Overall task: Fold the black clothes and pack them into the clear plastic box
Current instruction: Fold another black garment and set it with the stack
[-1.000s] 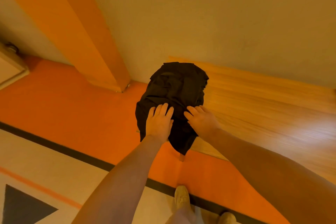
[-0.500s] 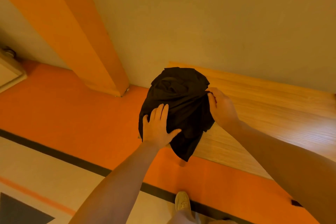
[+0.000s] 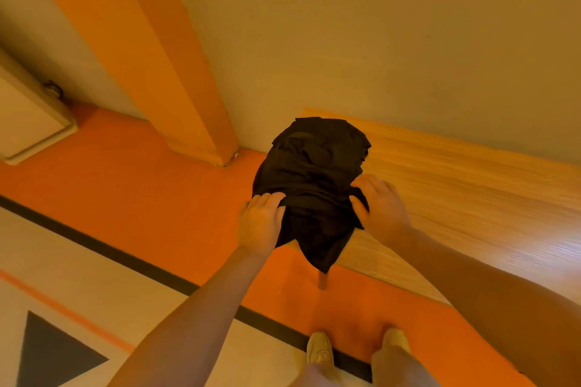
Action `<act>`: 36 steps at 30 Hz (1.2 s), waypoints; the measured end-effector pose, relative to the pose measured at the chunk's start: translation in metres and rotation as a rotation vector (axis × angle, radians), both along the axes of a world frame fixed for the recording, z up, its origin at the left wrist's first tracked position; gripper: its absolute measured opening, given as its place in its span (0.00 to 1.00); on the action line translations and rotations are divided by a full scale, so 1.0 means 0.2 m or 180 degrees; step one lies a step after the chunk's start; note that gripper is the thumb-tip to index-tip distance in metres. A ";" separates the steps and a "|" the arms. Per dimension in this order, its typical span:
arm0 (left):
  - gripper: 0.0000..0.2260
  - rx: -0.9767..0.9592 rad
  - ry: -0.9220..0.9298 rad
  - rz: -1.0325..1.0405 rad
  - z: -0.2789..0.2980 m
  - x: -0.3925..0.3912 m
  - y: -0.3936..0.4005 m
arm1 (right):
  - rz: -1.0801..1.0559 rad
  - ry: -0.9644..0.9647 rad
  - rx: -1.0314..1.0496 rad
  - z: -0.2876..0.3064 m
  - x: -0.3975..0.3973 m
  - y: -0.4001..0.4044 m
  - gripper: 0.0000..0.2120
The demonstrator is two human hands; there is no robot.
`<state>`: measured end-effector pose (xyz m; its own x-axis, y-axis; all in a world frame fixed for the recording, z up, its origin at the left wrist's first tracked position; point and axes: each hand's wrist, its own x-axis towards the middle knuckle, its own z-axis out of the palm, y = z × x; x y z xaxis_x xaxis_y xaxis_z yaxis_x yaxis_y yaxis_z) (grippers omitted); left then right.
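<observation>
A: Where the left hand point(image 3: 259, 223) meets the cloth point(image 3: 311, 185), what do its fingers point(image 3: 270, 199) do?
B: They curl and grip its left edge. One black cloth, bunched on the corner of one wooden counter point(image 3: 456, 198).
A: And the right hand point(image 3: 382, 210)?
B: It grips the right edge. Two hands; two shoes point(image 3: 319, 352) on the floor point(image 3: 125, 198).

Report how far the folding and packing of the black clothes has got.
Done: the black garment lies bunched on the wooden table's corner, only roughly gathered. In hand: the left hand and right hand grip its near edges. Left: neat folding, then packing; no clear plastic box is in view.
</observation>
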<state>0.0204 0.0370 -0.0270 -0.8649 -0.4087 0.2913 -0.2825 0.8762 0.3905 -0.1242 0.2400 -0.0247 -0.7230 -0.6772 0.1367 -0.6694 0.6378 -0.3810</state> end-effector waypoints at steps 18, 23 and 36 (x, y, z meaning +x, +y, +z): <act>0.07 0.0801 -0.0199 0.1131 0.27 0.00 0.13 | 0.0319 -0.0966 -0.0855 0.20 0.03 -0.15 0.12; 0.04 0.0862 -0.0543 0.1715 0.20 0.08 0.10 | 0.0428 -0.0973 -0.0882 0.22 -0.02 -0.12 0.11; 0.10 0.2295 0.0428 0.1406 0.25 0.31 0.00 | 0.0629 -0.0999 -0.0243 0.18 -0.09 -0.01 0.10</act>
